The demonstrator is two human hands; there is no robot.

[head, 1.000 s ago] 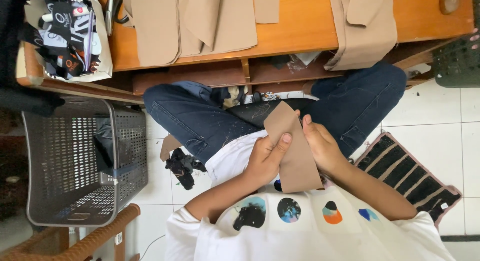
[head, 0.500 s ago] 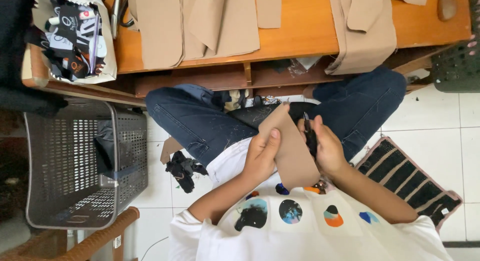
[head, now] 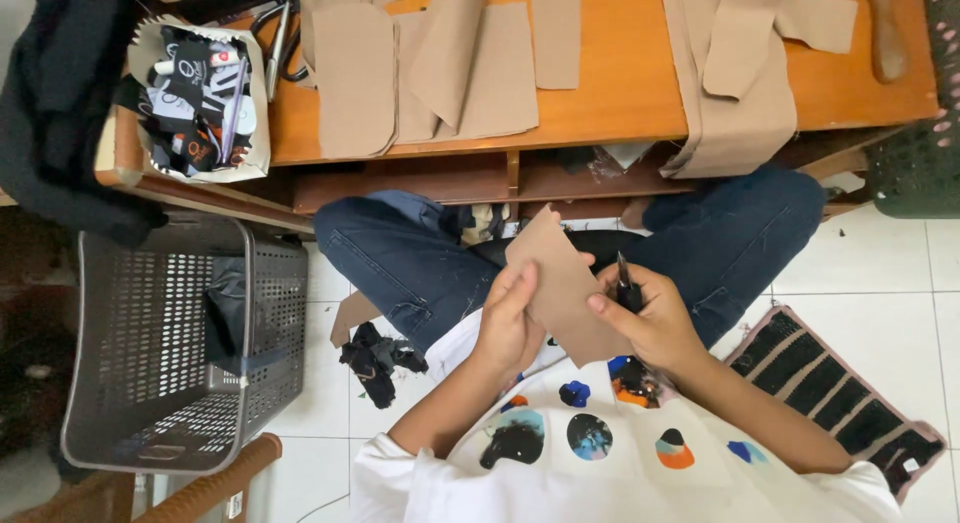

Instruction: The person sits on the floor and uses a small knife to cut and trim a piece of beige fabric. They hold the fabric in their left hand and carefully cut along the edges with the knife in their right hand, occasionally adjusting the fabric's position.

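A: Quick pass. Left hand [head: 510, 318]?

B: Clenched on the left edge of a tan fabric piece [head: 565, 288] — thumb on the face, fingers behind. Piece is held up over the lap, tilted, above the crossed legs in blue jeans [head: 400, 258].

A: Right hand [head: 650, 318]?

B: Grasping 2 things: it pinches the right edge of the same tan piece and holds a thin black tool [head: 625, 288], pen-like, upright between the fingers. Can't tell what the tool is.

A: So the piece sits between both hands?

B: Yes, touching both, in front of the white shirt [head: 600, 453] with coloured blots.

A: Surroundings?

B: Wooden tabletop [head: 620, 73] across the top, just beyond the knees. More tan cut pieces [head: 420, 68] lie on it at the left, and a longer tan strip [head: 735, 93] hangs over its front edge at the right. A paper box of black-and-white scraps [head: 195, 98] sits at the tabletop's left end, with scissors [head: 275, 43] just beside it.

A: Floor?

B: White tiles. Grey plastic basket [head: 170, 348] at the left, well apart from the hands, dark cloth inside. Black scraps [head: 375, 358] on the tiles near the left knee. Striped mat [head: 840, 383] at the right — under the right elbow side.
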